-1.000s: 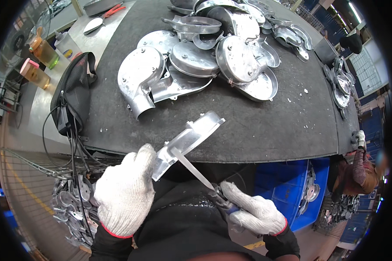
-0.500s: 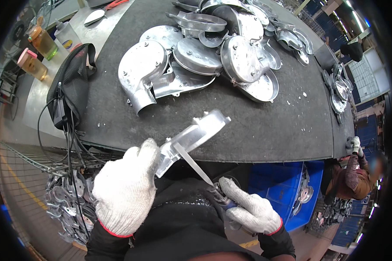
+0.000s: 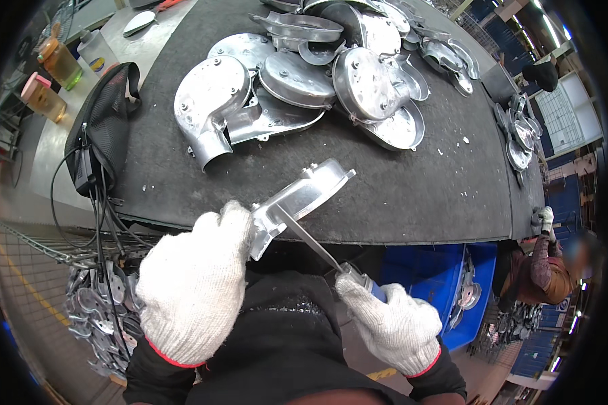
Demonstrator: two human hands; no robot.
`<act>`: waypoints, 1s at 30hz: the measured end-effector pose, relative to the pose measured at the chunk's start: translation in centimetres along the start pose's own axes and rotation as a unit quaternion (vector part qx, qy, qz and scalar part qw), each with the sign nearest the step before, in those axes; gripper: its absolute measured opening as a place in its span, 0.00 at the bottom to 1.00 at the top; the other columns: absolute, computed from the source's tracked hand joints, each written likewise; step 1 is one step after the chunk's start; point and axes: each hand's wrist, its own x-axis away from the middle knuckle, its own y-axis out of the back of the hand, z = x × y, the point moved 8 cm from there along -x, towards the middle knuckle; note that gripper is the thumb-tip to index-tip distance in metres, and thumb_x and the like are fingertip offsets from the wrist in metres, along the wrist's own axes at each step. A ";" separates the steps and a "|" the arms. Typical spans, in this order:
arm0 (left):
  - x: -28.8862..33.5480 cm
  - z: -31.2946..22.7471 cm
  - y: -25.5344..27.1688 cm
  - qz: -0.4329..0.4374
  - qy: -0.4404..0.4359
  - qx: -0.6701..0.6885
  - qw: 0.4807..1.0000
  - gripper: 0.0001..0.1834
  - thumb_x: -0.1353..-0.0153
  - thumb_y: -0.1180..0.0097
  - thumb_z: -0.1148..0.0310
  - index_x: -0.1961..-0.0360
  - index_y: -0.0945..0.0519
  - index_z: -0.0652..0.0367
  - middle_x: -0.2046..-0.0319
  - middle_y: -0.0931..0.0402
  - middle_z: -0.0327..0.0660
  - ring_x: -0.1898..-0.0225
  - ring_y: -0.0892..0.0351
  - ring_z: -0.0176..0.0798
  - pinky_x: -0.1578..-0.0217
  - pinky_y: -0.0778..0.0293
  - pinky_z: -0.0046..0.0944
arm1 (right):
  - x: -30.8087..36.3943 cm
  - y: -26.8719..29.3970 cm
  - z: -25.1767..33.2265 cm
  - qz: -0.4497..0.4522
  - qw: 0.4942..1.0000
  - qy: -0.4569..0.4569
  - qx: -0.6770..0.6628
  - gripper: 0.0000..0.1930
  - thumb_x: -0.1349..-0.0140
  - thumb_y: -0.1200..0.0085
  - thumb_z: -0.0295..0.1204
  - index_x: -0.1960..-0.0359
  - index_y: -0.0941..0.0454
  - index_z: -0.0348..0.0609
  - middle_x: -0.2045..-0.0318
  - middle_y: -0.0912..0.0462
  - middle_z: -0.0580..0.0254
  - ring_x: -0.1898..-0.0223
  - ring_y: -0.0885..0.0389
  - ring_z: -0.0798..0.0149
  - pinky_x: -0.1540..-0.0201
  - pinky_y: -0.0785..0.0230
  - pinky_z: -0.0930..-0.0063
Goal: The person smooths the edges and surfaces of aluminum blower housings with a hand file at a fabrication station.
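Observation:
My left hand (image 3: pixel 192 290), in a white knit glove with a red cuff edge, is closed on the near end of a silver cast-metal housing (image 3: pixel 307 192). The housing is tilted up on its side over the table's front edge. Gloved the same way, my right hand (image 3: pixel 392 320) wraps round the metal-and-blue handle of a file-like tool. Its long, flat, narrow blade (image 3: pixel 311 241) reaches up to the left, and the tip meets the housing's rim near my left fingers. Whether the tip touches the rim or passes behind it, I cannot tell.
Similar housings (image 3: pixel 213 94) are heaped across the far side of the dark-topped table (image 3: pixel 385 196). A black mesh bag (image 3: pixel 105 128) with cables and several bottles (image 3: pixel 61 64) stand left. Below are a blue bin (image 3: pixel 419 270) and a wire basket of parts (image 3: pixel 101 310). Another person (image 3: pixel 544 277) works right.
My right hand has shifted its grip and now covers more of the tool's handle. The blade still meets the housing's rim. The whole view has shifted slightly.

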 end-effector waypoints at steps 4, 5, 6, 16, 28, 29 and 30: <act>-0.2 -0.9 0.1 0.015 -0.065 -0.044 0.997 0.21 0.41 0.38 0.69 0.46 0.22 0.56 0.68 0.20 0.42 0.74 0.15 0.45 0.72 0.20 0.44 | -0.1 0.6 -0.7 0.016 0.999 -0.025 0.016 0.35 0.46 0.32 0.34 0.33 0.22 0.65 0.73 0.21 0.63 0.80 0.19 0.61 0.78 0.27 0.68; -0.3 -0.9 0.0 0.024 -0.062 -0.048 0.997 0.20 0.41 0.38 0.69 0.46 0.22 0.56 0.68 0.20 0.43 0.74 0.14 0.46 0.73 0.20 0.44 | -0.4 1.0 -1.0 0.032 0.998 -0.041 -0.042 0.35 0.46 0.32 0.34 0.32 0.23 0.64 0.72 0.20 0.62 0.80 0.19 0.61 0.77 0.26 0.68; -0.2 -0.8 -0.1 0.024 -0.063 -0.048 0.997 0.20 0.41 0.38 0.69 0.46 0.22 0.56 0.68 0.20 0.43 0.74 0.14 0.46 0.73 0.20 0.44 | -0.7 1.7 -0.8 0.032 0.998 -0.041 -0.043 0.35 0.46 0.32 0.34 0.32 0.23 0.64 0.72 0.20 0.62 0.80 0.19 0.61 0.77 0.26 0.68; 0.4 0.4 -0.7 0.025 -0.001 0.013 1.000 0.19 0.46 0.38 0.77 0.52 0.23 0.50 0.65 0.19 0.44 0.68 0.14 0.55 0.69 0.20 0.51 | 1.4 -5.6 -1.4 0.346 0.715 -0.143 -0.591 0.36 0.26 0.48 0.35 0.19 0.49 0.48 0.47 0.14 0.48 0.56 0.11 0.60 0.51 0.19 0.71; 1.1 1.0 -0.4 -0.070 -0.013 0.055 0.996 0.20 0.46 0.38 0.78 0.52 0.21 0.48 0.65 0.17 0.43 0.69 0.15 0.57 0.70 0.20 0.53 | 0.5 -1.2 0.1 0.015 0.997 0.019 -0.070 0.31 0.48 0.29 0.40 0.38 0.19 0.69 0.69 0.17 0.67 0.80 0.19 0.63 0.80 0.26 0.70; 1.3 1.2 -0.8 -0.069 -0.010 0.050 0.996 0.20 0.46 0.38 0.78 0.52 0.21 0.48 0.65 0.17 0.43 0.69 0.15 0.57 0.70 0.20 0.53 | 0.1 -1.2 -0.3 0.035 0.995 -0.002 -0.091 0.31 0.48 0.29 0.40 0.37 0.19 0.69 0.69 0.17 0.65 0.80 0.19 0.62 0.79 0.25 0.69; 1.5 1.4 -0.9 -0.077 -0.012 0.064 0.995 0.23 0.47 0.38 0.79 0.50 0.20 0.48 0.65 0.17 0.43 0.69 0.15 0.56 0.70 0.20 0.53 | 0.1 -1.2 -0.3 0.034 0.992 0.019 -0.122 0.32 0.46 0.29 0.40 0.36 0.19 0.65 0.67 0.15 0.63 0.79 0.18 0.61 0.77 0.23 0.68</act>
